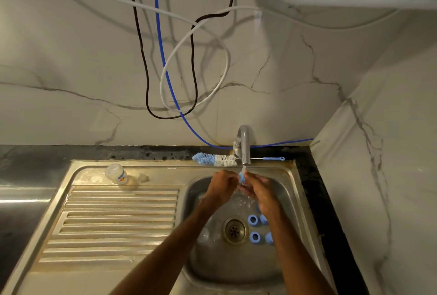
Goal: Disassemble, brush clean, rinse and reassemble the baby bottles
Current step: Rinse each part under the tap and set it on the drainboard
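Note:
Both hands are over the sink basin [290,200] under the running tap [244,145]. My left hand [221,187] pinches a small blue bottle ring [241,177] in the water stream. My right hand [260,190] curls around the same ring from the right side. Several blue bottle rings [252,220] lie in the basin beside the drain [234,230], some partly hidden by my right forearm. Clear bottle parts [208,233] lie left of the drain. A clear bottle [117,173] lies on the drainboard, with a clear teat [142,177] next to it.
A blue and white bottle brush [214,159] lies on the ledge behind the sink, its thin handle reaching right past the tap. Black, blue and white cables [170,77] hang on the marble wall. The ribbed drainboard [113,223] spreads out to the left.

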{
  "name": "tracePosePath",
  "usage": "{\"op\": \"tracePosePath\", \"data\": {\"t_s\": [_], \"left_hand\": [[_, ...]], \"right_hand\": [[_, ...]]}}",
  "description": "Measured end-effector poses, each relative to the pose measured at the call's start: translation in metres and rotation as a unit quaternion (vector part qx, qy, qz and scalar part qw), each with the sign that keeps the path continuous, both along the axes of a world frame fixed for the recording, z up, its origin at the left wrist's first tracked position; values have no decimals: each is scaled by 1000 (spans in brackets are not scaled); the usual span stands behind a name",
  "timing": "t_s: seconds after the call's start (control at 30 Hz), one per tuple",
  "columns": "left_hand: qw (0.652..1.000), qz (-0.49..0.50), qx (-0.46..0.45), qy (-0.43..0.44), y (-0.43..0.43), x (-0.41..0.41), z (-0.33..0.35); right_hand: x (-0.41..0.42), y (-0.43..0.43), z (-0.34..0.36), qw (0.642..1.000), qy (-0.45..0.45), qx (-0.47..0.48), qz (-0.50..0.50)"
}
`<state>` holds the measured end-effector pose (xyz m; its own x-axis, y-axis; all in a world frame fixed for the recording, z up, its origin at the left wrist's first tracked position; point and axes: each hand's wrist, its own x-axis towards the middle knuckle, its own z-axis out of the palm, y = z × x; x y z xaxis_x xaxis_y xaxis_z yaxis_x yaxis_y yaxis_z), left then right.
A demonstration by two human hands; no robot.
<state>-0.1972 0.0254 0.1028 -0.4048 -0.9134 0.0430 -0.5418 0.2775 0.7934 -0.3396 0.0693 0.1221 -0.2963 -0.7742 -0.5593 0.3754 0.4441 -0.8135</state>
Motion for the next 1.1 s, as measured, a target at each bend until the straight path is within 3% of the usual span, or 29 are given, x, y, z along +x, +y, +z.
{"op": "tracePosePath", "data": {"t_s": [0.13,0.4,0.5,0.63,0.73,0.87,1.1], "left_hand": [[1000,11,11,5,-1,3,-2],[998,-20,-50,23,1,6,-6],[999,-9,-48,10,-5,3,-2],[996,70,55,-29,-22,0,-3],[986,44,127,-98,-35,-8,-2],[981,5,142,-130,-46,-19,-5],[990,29,117,-70,-51,-17,-2]], "right_hand": [[2,-5,-4,978,188,-26,84],[3,-2,-11,906,352,-54,231],[0,-4,-14,914,340,-45,216],[-2,-8,-13,937,306,-55,159],[-2,-11,-18,935,313,-64,152],[1,-11,-22,928,326,-61,170],[6,-11,-25,938,311,-58,145]]}}
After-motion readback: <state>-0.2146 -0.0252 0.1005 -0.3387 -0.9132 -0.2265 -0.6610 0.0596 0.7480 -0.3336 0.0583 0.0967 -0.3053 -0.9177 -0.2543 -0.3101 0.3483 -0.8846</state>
